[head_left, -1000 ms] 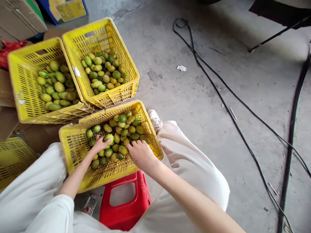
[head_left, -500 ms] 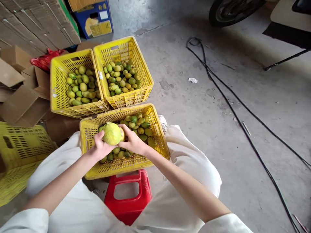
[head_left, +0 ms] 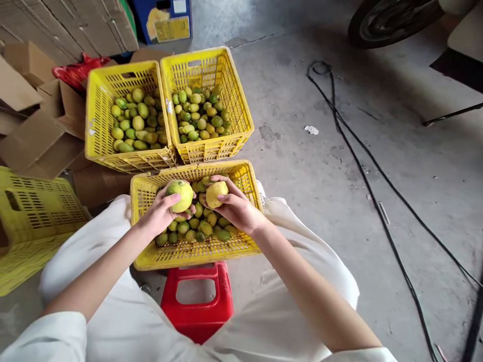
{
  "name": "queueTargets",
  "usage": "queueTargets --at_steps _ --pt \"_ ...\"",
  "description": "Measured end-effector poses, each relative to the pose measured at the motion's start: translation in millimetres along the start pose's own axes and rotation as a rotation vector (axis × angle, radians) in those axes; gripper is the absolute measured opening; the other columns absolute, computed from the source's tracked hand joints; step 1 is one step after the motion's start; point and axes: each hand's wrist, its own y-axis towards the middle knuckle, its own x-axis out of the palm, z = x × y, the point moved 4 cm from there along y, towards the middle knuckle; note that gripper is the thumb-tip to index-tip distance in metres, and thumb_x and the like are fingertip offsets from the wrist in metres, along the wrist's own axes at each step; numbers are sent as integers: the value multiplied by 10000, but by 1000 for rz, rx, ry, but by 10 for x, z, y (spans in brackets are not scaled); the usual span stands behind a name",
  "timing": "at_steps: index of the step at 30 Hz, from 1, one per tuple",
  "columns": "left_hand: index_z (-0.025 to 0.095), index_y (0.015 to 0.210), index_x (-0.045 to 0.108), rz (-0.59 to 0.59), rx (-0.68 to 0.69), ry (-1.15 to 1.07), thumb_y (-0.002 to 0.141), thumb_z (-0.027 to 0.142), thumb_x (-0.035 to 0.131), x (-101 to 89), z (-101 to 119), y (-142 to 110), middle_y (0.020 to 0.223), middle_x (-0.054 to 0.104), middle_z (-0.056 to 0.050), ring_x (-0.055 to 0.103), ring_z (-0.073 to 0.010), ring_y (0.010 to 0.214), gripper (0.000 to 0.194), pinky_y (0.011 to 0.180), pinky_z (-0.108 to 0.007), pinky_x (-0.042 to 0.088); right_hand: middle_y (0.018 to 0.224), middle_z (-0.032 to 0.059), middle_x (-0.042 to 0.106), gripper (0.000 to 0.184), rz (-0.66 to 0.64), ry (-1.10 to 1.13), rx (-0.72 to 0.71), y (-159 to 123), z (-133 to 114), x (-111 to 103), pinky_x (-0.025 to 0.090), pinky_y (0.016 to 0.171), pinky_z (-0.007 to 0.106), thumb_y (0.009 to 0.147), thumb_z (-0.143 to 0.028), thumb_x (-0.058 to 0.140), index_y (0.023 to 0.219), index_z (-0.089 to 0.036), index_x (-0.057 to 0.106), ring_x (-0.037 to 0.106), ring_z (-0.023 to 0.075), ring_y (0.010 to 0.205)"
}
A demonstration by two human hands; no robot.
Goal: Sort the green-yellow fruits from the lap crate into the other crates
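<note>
My left hand point(head_left: 163, 208) is closed round a large yellow-green lemon point(head_left: 180, 195). In my right hand point(head_left: 238, 207) is a smaller, yellower lemon point(head_left: 216, 194), gripped by thumb and fingers. Both hands are above the near yellow crate point(head_left: 166, 262), a little apart from each other. Lemons point(head_left: 206, 227) in green and yellow lie in that crate, partly hidden by my hands. Under the crate's front edge stands a red plastic stool point(head_left: 196, 322), between my knees.
Two more yellow crates, left point(head_left: 92, 113) and right point(head_left: 241, 108), hold lemons just beyond. Another yellow crate point(head_left: 41, 201) and opened cardboard boxes point(head_left: 37, 141) are at the left. A black cable point(head_left: 372, 186) runs across the floor at right, near a vehicle wheel point(head_left: 388, 22).
My hands have moved apart. The smaller lemon, earlier half hidden behind the large one, now shows in my right hand to the right. The whole view has shifted slightly.
</note>
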Motion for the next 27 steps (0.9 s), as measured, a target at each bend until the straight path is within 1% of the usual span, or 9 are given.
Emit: queueTargets --at_steps 3,5,7,10,13,17,19,23,27 --pt "168 957 619 49 14 26 640 447 909 -45 -17 20 896 733 -61 738 -200 708 512 531 -259 606 1081 -29 691 606 -53 4 49 -40 -39 -17 584 967 362 680 -181 838 1231 -336 636 706 177 973" --pt "175 944 608 86 4 24 651 458 903 -82 -43 35 888 731 -65 747 -222 740 503 541 -282 617 1039 -33 687 612 -53 -17 47 -48 -52 -35 617 870 329 677 -220 897 1221 -327 638 712 164 910" --pt "182 985 622 118 -18 -17 706 486 858 -105 -80 44 896 734 -70 761 -249 801 476 574 -306 632 929 -37 663 544 -33 -13 37 -38 -45 -53 620 693 278 656 -319 949 1112 -291 652 695 153 795" --pt "180 1100 662 114 -50 -108 804 460 761 -92 -138 44 1000 747 -91 763 -287 992 419 762 -373 671 818 -37 622 469 18 -17 26 -4 -9 -82 590 584 259 651 -402 953 959 -249 634 674 156 720" --pt "183 1101 642 22 -96 -133 802 384 783 -38 -186 35 1064 749 -99 756 -296 1056 386 883 -442 660 905 -8 674 400 81 -42 31 33 34 -127 637 686 310 738 -429 892 962 -238 620 712 171 768" --pt "204 978 551 -83 -102 -84 722 399 875 20 -193 29 966 745 -68 769 -247 799 457 649 -364 649 1025 82 745 342 63 -15 93 63 80 -164 668 853 457 869 -518 705 1009 -220 609 751 266 932" --pt "215 1013 545 -81 -88 -88 724 413 866 36 -168 32 885 733 -38 734 -209 683 475 554 -311 606 1051 95 750 335 53 -15 105 64 82 -173 654 902 469 885 -507 668 1035 -212 616 745 284 1002" --pt "190 1171 603 9 -62 -162 763 426 780 22 -91 46 863 718 -39 728 -222 711 504 573 -323 609 1058 25 742 412 120 -29 17 37 30 -188 626 898 332 817 -524 799 1066 -263 599 717 217 1053" --pt "186 1124 627 45 -114 -213 769 335 706 -9 -89 55 1008 729 -70 757 -268 862 393 703 -392 638 1066 -28 726 533 106 -42 -20 5 -14 -167 617 961 367 690 -395 929 1079 -305 576 718 201 1065"
